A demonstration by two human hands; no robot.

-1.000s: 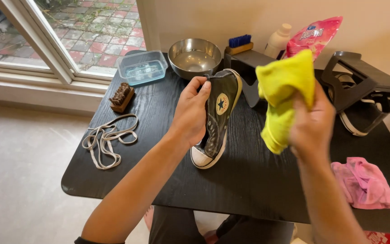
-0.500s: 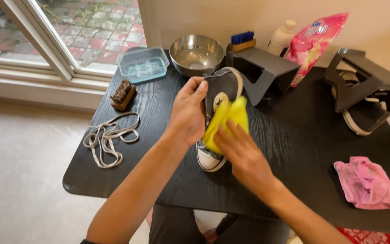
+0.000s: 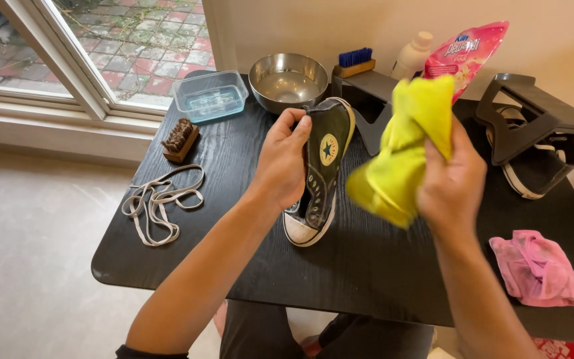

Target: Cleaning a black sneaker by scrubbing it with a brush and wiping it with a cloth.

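Sneaker (image 3: 320, 174), black high-top, toe resting mid-surface (image 3: 380, 266).
My left grip (image 3: 280, 166) clamps its ankle; right grip (image 3: 453, 186) clamps yellow cloth (image 3: 403, 149), raised alongside.

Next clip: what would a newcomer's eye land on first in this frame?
First the bright yellow cloth, bunched in the right hand and lifted clear of the black table. Next the black high-top sneaker with a white toe cap, gripped by the left hand at mid-table, toe resting on the tabletop. A loose heap of pale laces lies to the left, and a crumpled pink cloth at the right edge.
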